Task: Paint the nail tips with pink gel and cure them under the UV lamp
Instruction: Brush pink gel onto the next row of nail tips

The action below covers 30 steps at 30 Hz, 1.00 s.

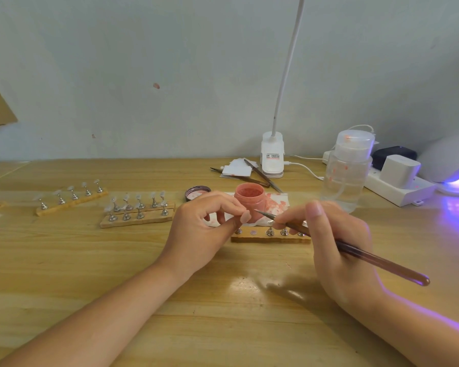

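My left hand (204, 229) pinches a small nail tip (245, 217) between thumb and fingers, just in front of the open pink gel jar (250, 198). My right hand (337, 242) grips a long brown brush (361, 254) like a pen, and its fine point almost touches the nail tip. Below both hands lies a wooden holder strip (270, 238) with metal stands, one socket bare. The UV lamp (453, 168) glows purple at the far right.
Three more wooden strips (72, 201) with clear nail tips line the left of the table. The jar's lid (196, 193), spare brushes (260, 176), a clip lamp (272, 157), a clear pump bottle (347, 170) and a power strip (398, 185) stand behind.
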Available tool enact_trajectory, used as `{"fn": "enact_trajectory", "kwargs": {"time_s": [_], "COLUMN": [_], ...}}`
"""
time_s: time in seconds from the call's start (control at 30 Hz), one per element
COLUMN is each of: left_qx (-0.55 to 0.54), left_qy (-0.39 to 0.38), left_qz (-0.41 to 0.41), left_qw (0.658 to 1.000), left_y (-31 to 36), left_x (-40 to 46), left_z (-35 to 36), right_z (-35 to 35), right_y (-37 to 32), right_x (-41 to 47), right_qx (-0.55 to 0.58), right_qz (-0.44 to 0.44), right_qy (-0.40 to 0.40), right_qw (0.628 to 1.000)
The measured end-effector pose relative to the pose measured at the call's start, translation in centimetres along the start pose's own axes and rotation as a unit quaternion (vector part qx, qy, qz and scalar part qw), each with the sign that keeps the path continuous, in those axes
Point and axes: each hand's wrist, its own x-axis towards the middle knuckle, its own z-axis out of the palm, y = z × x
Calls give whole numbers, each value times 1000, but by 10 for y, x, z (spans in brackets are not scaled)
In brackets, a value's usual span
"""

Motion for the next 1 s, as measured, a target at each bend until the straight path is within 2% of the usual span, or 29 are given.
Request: {"fn": "enact_trajectory", "kwargs": {"time_s": [0.2, 0.6, 0.73, 0.87, 1.0], "left_qx": [11, 2, 1, 2, 8], "left_qy": [11, 24, 20, 23, 17], "left_qz": [-9, -28, -31, -51, -40], "left_qw": [1000, 999, 999, 998, 999], "left_y": [-5, -2, 0, 1, 0], "left_x": [0, 1, 1, 1, 1], "left_z": [0, 0, 0, 0, -1], "right_z": [3, 3, 5, 4, 5], "right_y": [1, 3, 2, 1, 1], "right_x": [-1, -1, 0, 0, 0], "right_qx": [-72, -46, -85, -49, -69], "right_qz": [-30, -21, -30, -23, -27], "right_qy": [-28, -19, -14, -18, -16], "right_qw": [997, 999, 996, 998, 997]}}
